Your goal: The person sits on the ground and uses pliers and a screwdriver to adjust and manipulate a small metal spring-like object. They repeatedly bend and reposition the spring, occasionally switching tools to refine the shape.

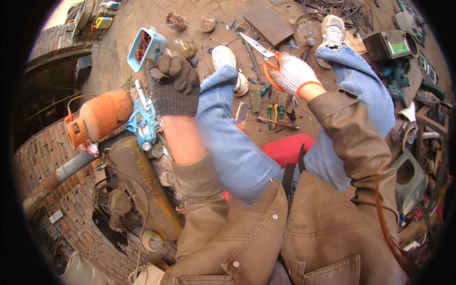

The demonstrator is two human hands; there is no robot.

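Note:
My right hand [295, 71], in a white knitted glove with an orange cuff, grips large scissors [271, 66] by their orange handles. Their metal blades point up and left, slightly apart. In a dark grey glove, my left hand [173, 85] has its fingers curled inward. A small silvery, ridged bit [157, 73] shows at its fingers, too small to name. Just beyond that hand is a light blue container [153, 42] with reddish-brown scraps inside. Clear plastic containers [183, 48] stand beside it, partly hidden by the glove.
Pliers [270, 116] and other hand tools lie between my feet, near a flat metal plate [267, 24]. At left are an orange gas cylinder [105, 116], a blue metal tool [142, 121] and a rusty pipe [142, 187]. A green power drill [395, 81] lies right.

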